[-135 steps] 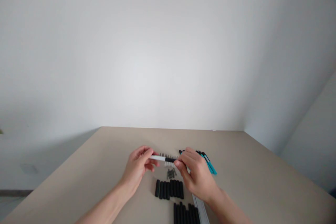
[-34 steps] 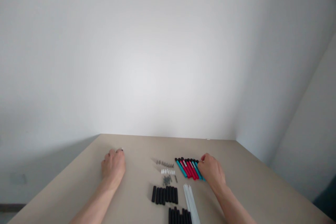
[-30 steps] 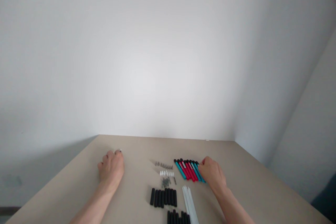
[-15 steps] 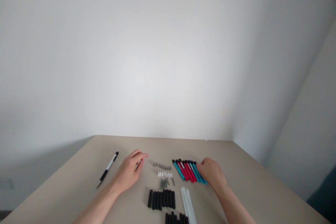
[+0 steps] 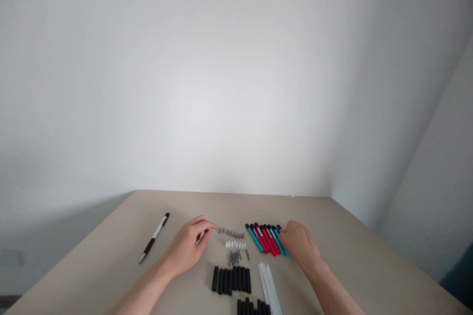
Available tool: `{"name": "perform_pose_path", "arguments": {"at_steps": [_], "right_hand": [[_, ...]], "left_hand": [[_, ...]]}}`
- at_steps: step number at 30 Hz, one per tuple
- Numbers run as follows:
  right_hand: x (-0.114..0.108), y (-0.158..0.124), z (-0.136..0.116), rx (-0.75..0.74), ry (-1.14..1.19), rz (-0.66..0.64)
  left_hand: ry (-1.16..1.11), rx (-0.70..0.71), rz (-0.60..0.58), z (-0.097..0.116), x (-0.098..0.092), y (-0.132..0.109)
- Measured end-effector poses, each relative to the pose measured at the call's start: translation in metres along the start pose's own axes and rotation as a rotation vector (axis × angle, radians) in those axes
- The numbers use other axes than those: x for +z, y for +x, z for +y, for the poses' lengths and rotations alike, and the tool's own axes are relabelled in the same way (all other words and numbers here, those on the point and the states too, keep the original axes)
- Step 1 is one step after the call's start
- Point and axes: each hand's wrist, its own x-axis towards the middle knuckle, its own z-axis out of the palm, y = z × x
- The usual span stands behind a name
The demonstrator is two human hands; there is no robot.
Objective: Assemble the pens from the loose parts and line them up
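My left hand [image 5: 189, 246] hovers over the table with its fingers apart and the fingertips at the left end of a row of small metal springs [image 5: 231, 233]. Nothing shows in it. On the right, my right hand [image 5: 300, 243] is closed at the right end of a row of red and blue pen barrels [image 5: 266, 239] with black ends. Its fingers are on the outermost blue barrel, partly hidden under the hand. Between the hands lie small white plastic pieces [image 5: 235, 244] and little grey pieces [image 5: 234, 258].
An assembled black-and-white pen [image 5: 154, 237] lies at the left. Nearer to me are a row of black tubes [image 5: 231, 279], white thin sticks [image 5: 269, 288] and more black pieces [image 5: 253, 307] at the bottom edge. A wall [image 5: 221, 83] rises behind the table [image 5: 207, 202].
My left hand has moved slightly right, closer to the springs. The right hand stays at the barrels, and the outermost one sits a little apart from its neighbour. The view has shifted slightly.
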Motion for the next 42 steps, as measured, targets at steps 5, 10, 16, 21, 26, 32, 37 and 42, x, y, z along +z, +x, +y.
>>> {"name": "perform_pose_path", "arguments": {"at_steps": [5,10,16,21,26,32,37,42], "right_hand": [[-0.011,-0.005,-0.012,-0.065,-0.01,0.054],[-0.017,-0.034,-0.051,-0.419,0.174,0.11],[-0.011,-0.071,-0.085,-0.92,0.439,-0.082],[-0.01,-0.066,-0.074,-0.893,0.512,-0.052],[-0.004,-0.047,-0.059,-0.692,0.484,0.086],[0.004,-0.032,-0.053,-0.563,0.332,0.045],[0.006,-0.032,-0.053,-0.596,0.313,0.014],[0.003,-0.036,-0.054,-0.638,0.255,-0.039]], "left_hand": [[0.006,0.015,-0.002,0.002,-0.001,0.0],[-0.027,0.064,-0.064,0.014,0.006,-0.003],[-0.062,0.112,-0.148,0.033,0.011,-0.005],[-0.007,0.121,-0.115,0.026,0.008,-0.004],[0.035,0.073,-0.086,0.018,0.006,-0.003],[0.071,0.041,-0.031,0.011,0.006,-0.003],[-0.018,0.02,-0.044,0.009,0.007,-0.003],[-0.072,-0.012,-0.059,0.011,0.007,-0.004]]}}
